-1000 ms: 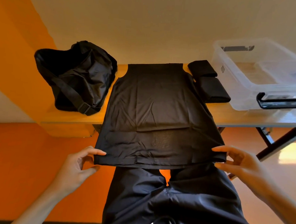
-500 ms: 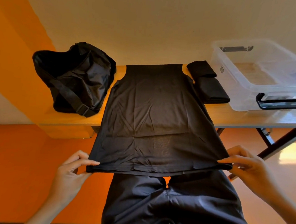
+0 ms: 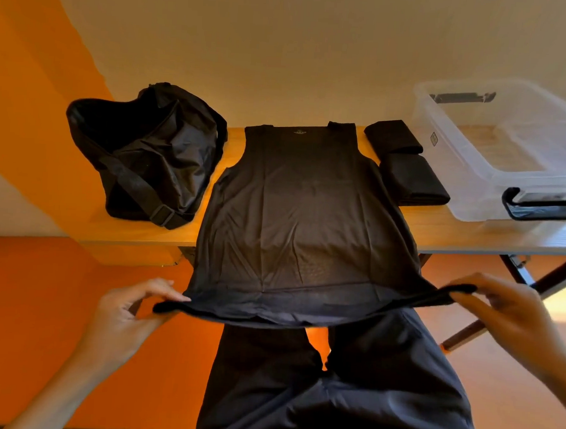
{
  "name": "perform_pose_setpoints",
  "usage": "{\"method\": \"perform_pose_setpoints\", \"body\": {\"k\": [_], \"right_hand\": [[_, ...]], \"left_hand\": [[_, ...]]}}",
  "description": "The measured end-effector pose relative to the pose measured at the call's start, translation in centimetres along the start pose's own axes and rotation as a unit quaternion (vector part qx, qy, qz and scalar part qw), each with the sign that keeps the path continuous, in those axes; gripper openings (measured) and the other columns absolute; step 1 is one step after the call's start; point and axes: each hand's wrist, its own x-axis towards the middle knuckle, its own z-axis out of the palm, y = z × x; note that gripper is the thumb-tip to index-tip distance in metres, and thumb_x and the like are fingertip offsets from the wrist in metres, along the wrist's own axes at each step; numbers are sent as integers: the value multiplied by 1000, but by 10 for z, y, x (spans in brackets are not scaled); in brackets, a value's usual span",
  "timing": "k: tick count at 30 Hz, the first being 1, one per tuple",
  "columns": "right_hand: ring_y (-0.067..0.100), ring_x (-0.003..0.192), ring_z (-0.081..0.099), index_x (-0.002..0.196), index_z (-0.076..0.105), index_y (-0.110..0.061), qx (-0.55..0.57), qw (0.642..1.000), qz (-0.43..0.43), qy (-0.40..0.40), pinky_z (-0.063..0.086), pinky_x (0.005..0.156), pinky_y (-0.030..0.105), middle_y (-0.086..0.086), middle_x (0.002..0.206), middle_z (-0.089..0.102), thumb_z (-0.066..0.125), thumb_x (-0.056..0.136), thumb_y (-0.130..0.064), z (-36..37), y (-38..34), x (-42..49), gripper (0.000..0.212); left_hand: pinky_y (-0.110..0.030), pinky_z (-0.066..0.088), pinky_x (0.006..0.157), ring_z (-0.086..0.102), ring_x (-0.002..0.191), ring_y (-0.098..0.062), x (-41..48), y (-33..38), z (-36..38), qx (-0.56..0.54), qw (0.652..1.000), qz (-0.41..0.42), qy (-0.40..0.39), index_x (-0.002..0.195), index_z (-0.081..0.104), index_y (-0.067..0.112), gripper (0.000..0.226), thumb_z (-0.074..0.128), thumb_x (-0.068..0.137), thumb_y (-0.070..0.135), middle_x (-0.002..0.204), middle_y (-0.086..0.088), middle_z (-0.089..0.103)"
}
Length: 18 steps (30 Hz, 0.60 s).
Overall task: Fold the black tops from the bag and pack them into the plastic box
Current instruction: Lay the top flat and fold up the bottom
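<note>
A black sleeveless top (image 3: 304,215) lies spread on the wooden table (image 3: 470,237), straps at the far edge, its hem stretched off the near edge toward me. My left hand (image 3: 128,317) pinches the hem's left corner. My right hand (image 3: 506,311) pinches the right corner, pulling the hem taut. Two folded black tops (image 3: 409,165) lie right of the spread one. The clear plastic box (image 3: 508,150) stands at the table's right end, open. The black bag (image 3: 144,151) slumps at the left end.
The box's black clip handle (image 3: 544,208) faces me. Folding table legs (image 3: 534,280) cross under the right side. My dark trousers (image 3: 332,381) fill the bottom middle. Orange floor lies on the left.
Both hands took hold of the hem corners and drew the top toward me, stretching it wider. The top slid nearer, and its shoulder straps now show at the far edge.
</note>
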Motion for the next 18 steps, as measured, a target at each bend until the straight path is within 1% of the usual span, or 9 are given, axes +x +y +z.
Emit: {"method": "perform_pose_setpoints", "body": {"k": [1, 3, 5, 7, 9, 12, 14, 17, 18], "right_hand": [[8, 84, 71, 101, 71, -29, 13, 1000, 25, -1, 57, 77, 24, -17, 93, 72, 70, 86, -20, 1, 0, 7, 17], [11, 76, 68, 98, 67, -24, 18, 997, 56, 43, 56, 70, 22, -13, 88, 70, 69, 91, -29, 4, 0, 29, 8], [12, 71, 65, 102, 60, -32, 18, 995, 42, 87, 54, 65, 20, -8, 85, 66, 60, 96, -32, 8, -3, 46, 6], [9, 61, 62, 104, 54, -33, 23, 995, 28, 92, 51, 57, 17, -7, 78, 63, 52, 101, -33, 12, -5, 52, 4], [7, 49, 56, 104, 53, -30, 11, 997, 8, 74, 45, 48, 14, -7, 69, 59, 49, 103, -34, 14, -6, 53, 6], [5, 46, 54, 96, 54, -26, 28, 999, -9, 26, 42, 45, 13, -6, 62, 56, 50, 99, -44, 19, -5, 44, 19], [5, 49, 57, 97, 58, -20, 35, 999, -12, 3, 47, 45, 21, -7, 64, 57, 47, 102, -53, 23, -3, 40, 35], [4, 51, 62, 103, 58, -27, 44, 998, -23, -25, 50, 44, 22, -10, 67, 61, 50, 102, -32, 25, -5, 37, 9], [3, 51, 64, 103, 58, -26, 51, 998, -20, -25, 51, 44, 21, -12, 68, 63, 51, 99, -26, 26, -5, 36, 8]], "left_hand": [[-21, 52, 92, 69, 102, -5, 8, 4, -1, -5, 1000, 8, 3, 95, 77, 41, 30, 76, 76, 64, 97, 12, 75], [-13, 50, 71, 66, 78, -1, 24, 14, 5, -5, 999, 35, 41, 94, 74, 44, 15, 71, 86, 56, 88, 14, 72], [-10, 42, 53, 56, 55, 1, 34, 21, 8, -12, 997, 31, 70, 92, 71, 42, 7, 65, 93, 46, 74, 14, 67], [-9, 39, 49, 54, 51, -1, 38, 17, 8, 1, 996, 22, 88, 91, 65, 27, 15, 61, 96, 14, 67, 13, 63], [-12, 42, 52, 56, 57, -6, 36, 13, 6, 17, 997, 13, 81, 91, 62, 20, 19, 58, 92, 2, 71, 12, 63], [-13, 45, 57, 59, 63, -5, 26, 7, 2, 20, 997, -10, 69, 87, 66, 24, 21, 60, 88, 5, 77, 11, 65], [-11, 45, 58, 60, 63, -5, 23, -1, -6, 23, 998, -32, 53, 87, 67, 23, 23, 63, 90, 0, 76, 10, 65], [-22, 51, 59, 64, 70, -11, 21, -6, -20, 24, 998, -26, 44, 89, 69, 33, 6, 72, 94, 30, 81, 8, 66], [-27, 52, 59, 65, 71, -14, 21, -6, -23, 22, 998, -30, 45, 90, 69, 34, 3, 70, 93, 36, 82, 7, 67]]}}
